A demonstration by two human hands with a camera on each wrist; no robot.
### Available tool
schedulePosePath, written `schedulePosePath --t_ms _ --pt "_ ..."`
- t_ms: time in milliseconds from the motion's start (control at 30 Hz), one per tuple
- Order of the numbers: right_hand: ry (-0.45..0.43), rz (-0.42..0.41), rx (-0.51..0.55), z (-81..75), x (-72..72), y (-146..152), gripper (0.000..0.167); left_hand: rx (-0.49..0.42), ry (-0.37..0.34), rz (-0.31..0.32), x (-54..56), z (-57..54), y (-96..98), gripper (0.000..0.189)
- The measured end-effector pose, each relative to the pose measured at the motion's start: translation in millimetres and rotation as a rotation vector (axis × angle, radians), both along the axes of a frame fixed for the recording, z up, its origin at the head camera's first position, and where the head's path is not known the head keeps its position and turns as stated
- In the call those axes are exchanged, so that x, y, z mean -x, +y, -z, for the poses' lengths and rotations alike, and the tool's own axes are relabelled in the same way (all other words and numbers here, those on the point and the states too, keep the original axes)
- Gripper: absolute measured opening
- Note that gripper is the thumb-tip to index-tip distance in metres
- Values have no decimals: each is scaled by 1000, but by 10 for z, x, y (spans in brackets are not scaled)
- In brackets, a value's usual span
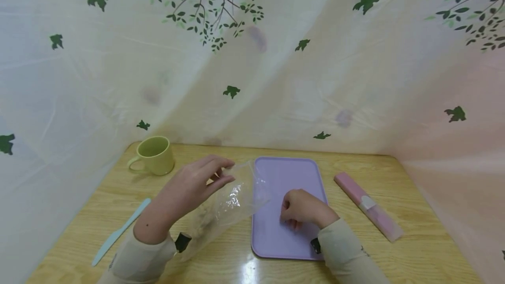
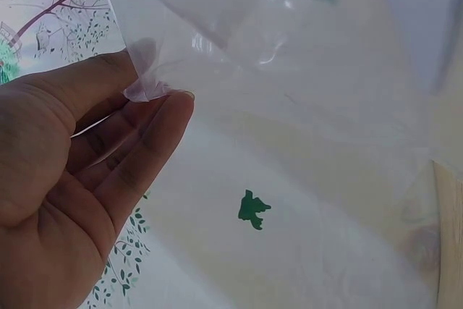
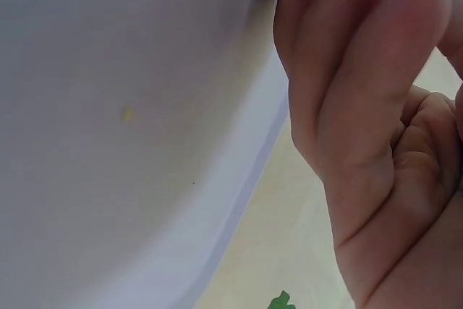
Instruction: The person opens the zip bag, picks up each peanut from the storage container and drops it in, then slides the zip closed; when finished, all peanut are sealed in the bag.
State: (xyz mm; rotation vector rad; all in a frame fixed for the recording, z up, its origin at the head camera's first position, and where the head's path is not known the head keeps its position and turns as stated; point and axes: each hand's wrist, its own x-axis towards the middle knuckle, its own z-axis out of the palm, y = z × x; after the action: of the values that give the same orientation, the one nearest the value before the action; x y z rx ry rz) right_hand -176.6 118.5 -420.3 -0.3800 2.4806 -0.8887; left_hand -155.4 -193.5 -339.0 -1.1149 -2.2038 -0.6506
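My left hand (image 1: 197, 179) pinches the upper edge of a clear plastic bag (image 1: 236, 194) between thumb and fingers. In the left wrist view, a corner of the bag (image 2: 202, 27) is caught at the fingertips. Small brownish pieces (image 1: 205, 218) lie low in the bag, blurred by the plastic. The bag's mouth side overlaps the left edge of a purple tray (image 1: 272, 240). Over the tray's right half, my right hand (image 1: 305, 208) is curled with its fingertips pointing down. No object shows in it, but the fingertips are hidden. A tiny yellow crumb (image 3: 127, 114) sits on the tray.
A yellow-green mug (image 1: 159, 161) stands at the back left of the wooden table (image 1: 418, 249). A light blue plastic knife (image 1: 120, 231) lies at the left. Right of the tray is a long pink case (image 1: 367, 205). A leaf-patterned cloth (image 1: 268, 117) surrounds the table.
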Motion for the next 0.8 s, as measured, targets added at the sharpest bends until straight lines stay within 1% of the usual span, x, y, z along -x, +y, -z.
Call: schedulePosePath --t_ms 167,300,400,633,700,800 --pt "-4 -3 12 -17 -8 -2 17 2 -3 -4 6 -13 -3 31" --pt "17 3 21 -37 -1 17 13 -4 -4 -4 14 -23 -3 33" --pt "29 15 41 -62 25 40 10 -4 -9 -6 44 -16 -5 34" --pt "26 34 154 -167 99 88 7 5 -25 -11 107 -11 -11 35" --pt "30 55 194 -203 119 98 9 3 -22 -7 125 -8 -12 36" --pt "32 110 248 -269 140 104 13 3 -19 -1 154 -4 -13 36"
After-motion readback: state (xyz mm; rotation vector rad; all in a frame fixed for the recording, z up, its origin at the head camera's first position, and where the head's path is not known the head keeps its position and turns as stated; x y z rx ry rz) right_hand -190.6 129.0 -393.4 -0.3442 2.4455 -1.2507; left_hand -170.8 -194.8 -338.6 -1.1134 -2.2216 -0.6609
